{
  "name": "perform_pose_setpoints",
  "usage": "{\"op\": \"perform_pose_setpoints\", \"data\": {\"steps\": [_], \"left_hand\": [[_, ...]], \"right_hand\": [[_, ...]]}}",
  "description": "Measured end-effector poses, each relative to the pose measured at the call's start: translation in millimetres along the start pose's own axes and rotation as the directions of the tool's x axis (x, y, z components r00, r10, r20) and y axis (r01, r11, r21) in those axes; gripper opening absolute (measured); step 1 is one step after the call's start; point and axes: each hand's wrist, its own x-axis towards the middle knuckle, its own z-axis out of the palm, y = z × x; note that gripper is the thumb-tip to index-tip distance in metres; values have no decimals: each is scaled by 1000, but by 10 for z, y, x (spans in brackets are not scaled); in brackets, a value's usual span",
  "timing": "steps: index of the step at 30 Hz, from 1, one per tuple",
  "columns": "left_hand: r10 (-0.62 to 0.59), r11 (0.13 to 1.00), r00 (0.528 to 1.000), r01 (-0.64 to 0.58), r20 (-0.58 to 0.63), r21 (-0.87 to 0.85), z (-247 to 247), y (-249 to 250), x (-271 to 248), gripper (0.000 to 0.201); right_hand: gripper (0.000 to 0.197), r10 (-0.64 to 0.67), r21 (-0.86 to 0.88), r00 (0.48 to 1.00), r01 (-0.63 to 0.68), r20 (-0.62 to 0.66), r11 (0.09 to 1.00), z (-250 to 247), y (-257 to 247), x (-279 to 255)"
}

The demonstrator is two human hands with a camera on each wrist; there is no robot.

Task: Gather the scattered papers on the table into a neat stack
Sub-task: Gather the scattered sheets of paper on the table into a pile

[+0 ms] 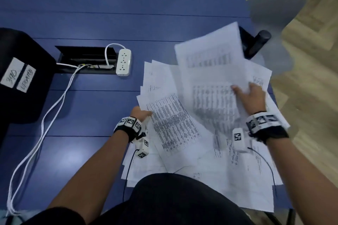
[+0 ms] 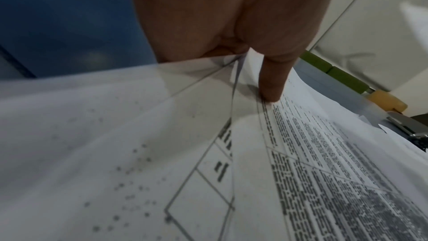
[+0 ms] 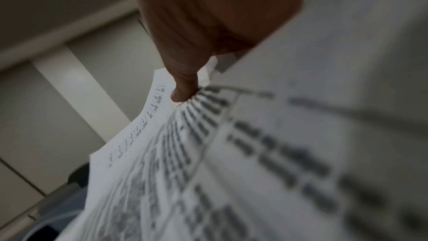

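Papers [image 1: 201, 115] lie fanned right of the power strip [image 1: 124, 62]. Gathering is under way: the left hand [image 1: 140, 113] pinches one edge, the right hand [image 1: 250, 95] grips sheets. Next, both should draw inward and square the edges.

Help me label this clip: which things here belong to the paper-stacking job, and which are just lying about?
Job:
papers
left hand, pinching sheets
right hand, gripping sheets

Lying about:
power strip
white cables
black case
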Motion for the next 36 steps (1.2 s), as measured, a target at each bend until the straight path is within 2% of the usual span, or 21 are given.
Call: {"op": "perform_pose_setpoints", "data": {"steps": [3,4,5,7,8,9,10,12,14,15,17,20,24,28,30,31,33,35,36], "left_hand": [[24,1000,999,-24,-28,17,11,-24,2,43],[25,1000,999,-24,-38,13,18,-34,10,43],[27,1000,999,-26,-45,9,17,-42,9,44],[16,1000,998,-16,-61,5,17,-46,1,47],[10,1000,998,-9,-61,14,15,-38,-11,48],[13,1000,998,-11,-61,29,15,-26,-25,48],[13,999,999,-11,-53,38,17,-11,-39,45],[17,999,999,-15,-51,39,29,5,-34,39],[17,999,998,-15,-55,30,29,7,-23,37],[20,1000,998,-19,-56,24,27,6,-20,38],[19,1000,999,-18,-41,20,19,24,-42,39],[7,997,999,-9,-33,-73,20,24,-16,45],[17,985,999,-24,-42,-173,53,31,13,47],[90,994,994,-86,-56,68,91,-7,9,43],[115,987,992,-107,-59,117,100,-32,38,47],[126,985,990,-118,-62,123,98,-52,59,50],[153,981,985,-141,-76,135,84,-93,73,50],[178,981,978,-167,-107,103,76,-159,86,47],[180,983,976,-174,-122,54,77,-166,67,44]], "right_hand": [[81,170,21,977,-175,130,984,497,64,-169],[76,222,41,964,-230,147,972,606,47,-200],[63,260,63,952,-273,161,960,686,35,-191],[46,291,132,923,-331,253,934,771,-4,-140],[47,305,157,901,-365,310,918,765,-39,-109],[56,315,159,889,-383,333,910,772,-35,-61],[61,292,157,901,-354,320,922,752,-73,-37],[52,231,92,951,-254,206,963,749,-45,51],[48,183,-13,977,-183,113,983,767,28,113],[45,169,-49,980,-164,108,985,787,98,133],[38,152,-96,975,-137,164,986,852,228,138],[30,122,-149,951,-82,285,986,998,312,46],[37,87,-204,912,-4,401,979,1306,338,-137],[46,100,-285,845,64,525,956,1546,241,-394],[51,107,-308,821,87,561,947,1562,240,-431],[53,112,-299,830,68,547,952,1517,277,-410],[46,134,-237,890,-31,435,971,1312,436,-296],[26,171,-170,955,-132,243,977,977,753,-76],[14,204,-163,969,-181,141,970,767,972,49]]}}
